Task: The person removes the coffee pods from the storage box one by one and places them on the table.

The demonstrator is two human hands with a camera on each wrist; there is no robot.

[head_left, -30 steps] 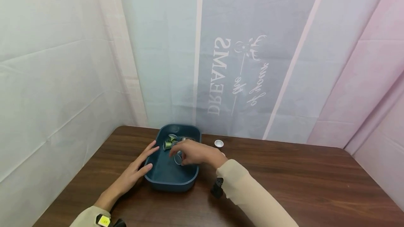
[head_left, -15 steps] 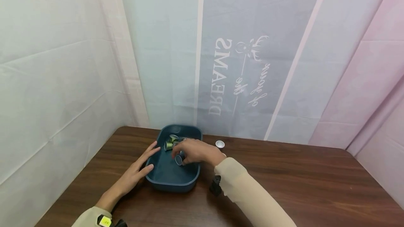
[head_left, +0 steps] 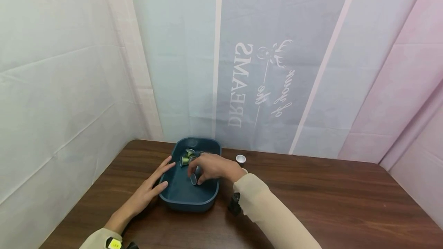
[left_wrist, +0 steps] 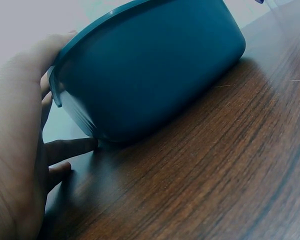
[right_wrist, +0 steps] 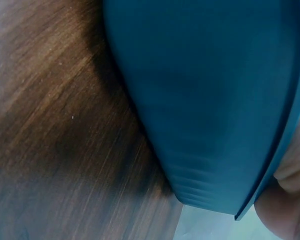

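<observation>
Placement, apparently: pinched capsule (head_left: 193, 179) in right grip (head_left: 211, 165), spread left grip (head_left: 148, 188) at nine o'clock on blue bin (head_left: 188, 206); next likely needed release.

Even, diffuse light in my head view, shadow beside the blue bin (right_wrist: 205, 110), bluish cast in my wrist views, washed-out backdrop (left_wrist: 20, 22) behind my left hand (left_wrist: 15, 145)

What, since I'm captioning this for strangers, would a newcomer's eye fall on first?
Probably the blue tub toward the back left of the brown table, with the left hand against its left side and the right hand inside, pinching a small capsule. The green capsules near its far end stand out too. Behind it all, the white word DREAMS runs sideways up the grey backdrop.
</observation>
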